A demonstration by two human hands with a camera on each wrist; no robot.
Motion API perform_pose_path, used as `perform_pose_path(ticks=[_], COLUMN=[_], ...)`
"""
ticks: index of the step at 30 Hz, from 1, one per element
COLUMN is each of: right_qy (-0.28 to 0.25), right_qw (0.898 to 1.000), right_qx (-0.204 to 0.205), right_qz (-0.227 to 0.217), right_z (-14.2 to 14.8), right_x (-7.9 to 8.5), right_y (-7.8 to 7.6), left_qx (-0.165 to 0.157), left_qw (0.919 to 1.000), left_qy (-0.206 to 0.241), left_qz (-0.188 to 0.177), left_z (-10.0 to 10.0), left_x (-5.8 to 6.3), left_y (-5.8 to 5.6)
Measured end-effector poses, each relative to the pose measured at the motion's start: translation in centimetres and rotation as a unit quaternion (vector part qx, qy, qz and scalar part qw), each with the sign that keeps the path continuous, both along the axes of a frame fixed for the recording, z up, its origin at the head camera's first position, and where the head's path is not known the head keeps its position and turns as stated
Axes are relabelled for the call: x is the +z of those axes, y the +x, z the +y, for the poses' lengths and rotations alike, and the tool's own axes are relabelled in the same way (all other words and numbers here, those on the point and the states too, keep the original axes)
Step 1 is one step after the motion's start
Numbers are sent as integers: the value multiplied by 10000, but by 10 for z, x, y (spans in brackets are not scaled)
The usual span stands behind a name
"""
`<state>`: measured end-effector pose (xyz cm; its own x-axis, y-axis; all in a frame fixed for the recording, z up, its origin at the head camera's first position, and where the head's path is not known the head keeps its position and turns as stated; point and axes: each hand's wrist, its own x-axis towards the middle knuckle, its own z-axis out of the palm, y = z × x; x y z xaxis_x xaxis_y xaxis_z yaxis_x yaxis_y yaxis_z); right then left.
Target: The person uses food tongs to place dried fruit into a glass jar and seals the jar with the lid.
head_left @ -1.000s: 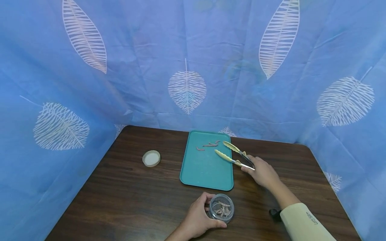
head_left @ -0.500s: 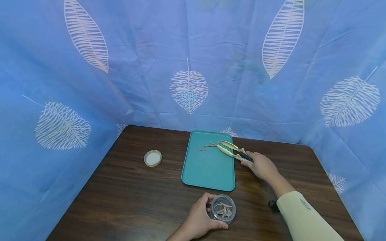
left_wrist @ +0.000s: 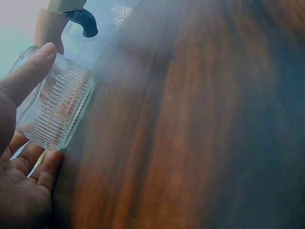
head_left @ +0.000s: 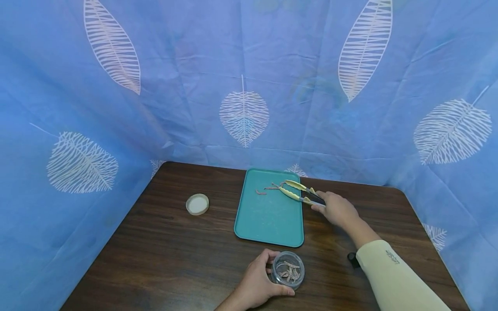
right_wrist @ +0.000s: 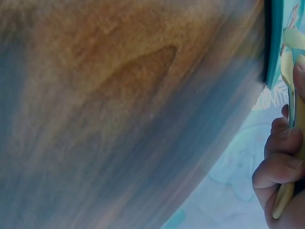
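My left hand [head_left: 258, 278] curls round a clear ribbed jar [left_wrist: 64, 107] near the front of the table. Inside the uncapped jar lie several thin pale brownish strips [head_left: 291, 272]. My right hand [head_left: 337, 209] grips a pair of tongs [head_left: 307, 200] with pale yellow scalloped tips. The tong tips stand a little apart over the upper right part of a teal tray [head_left: 268, 220], right at some of the thin pinkish-brown strips [head_left: 271, 188]. Another short strip [head_left: 260, 192] lies apart to their left on the tray.
A round lid [head_left: 197, 204] with a white inside rests on the dark wooden table [head_left: 167, 255], left of the tray. Blue cloth [head_left: 186, 108] with white leaf prints hangs behind and at both sides. A small black object [head_left: 353, 260] shows beside the right sleeve.
The tongs have moved slightly up and left to the strips, and their tips have come closer together. My left hand keeps its hold on the jar.
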<state>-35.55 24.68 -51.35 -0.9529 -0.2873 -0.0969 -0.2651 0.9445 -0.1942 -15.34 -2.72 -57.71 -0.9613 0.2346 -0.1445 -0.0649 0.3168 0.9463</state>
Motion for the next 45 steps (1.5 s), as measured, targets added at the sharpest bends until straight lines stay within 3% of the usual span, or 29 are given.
perform_pose_path(ticks=[17, 25, 37, 45], right_qy=[374, 333, 277, 177], right_qw=[9976, 9989, 9971, 9964], right_qx=[370, 262, 427, 292], right_qz=[-440, -197, 573, 773], right_z=[0, 1, 8, 15], right_x=[25, 19, 7, 1], right_y=[-23, -16, -2, 9], left_qx=[-3, 2, -21, -34], left_qw=[10000, 10000, 10000, 9999], left_qy=[84, 87, 60, 123], left_qz=[-10, 19, 46, 84], left_z=[0, 0, 0, 0], left_x=[-2, -2, -2, -2], left_y=[-1, -1, -2, 0])
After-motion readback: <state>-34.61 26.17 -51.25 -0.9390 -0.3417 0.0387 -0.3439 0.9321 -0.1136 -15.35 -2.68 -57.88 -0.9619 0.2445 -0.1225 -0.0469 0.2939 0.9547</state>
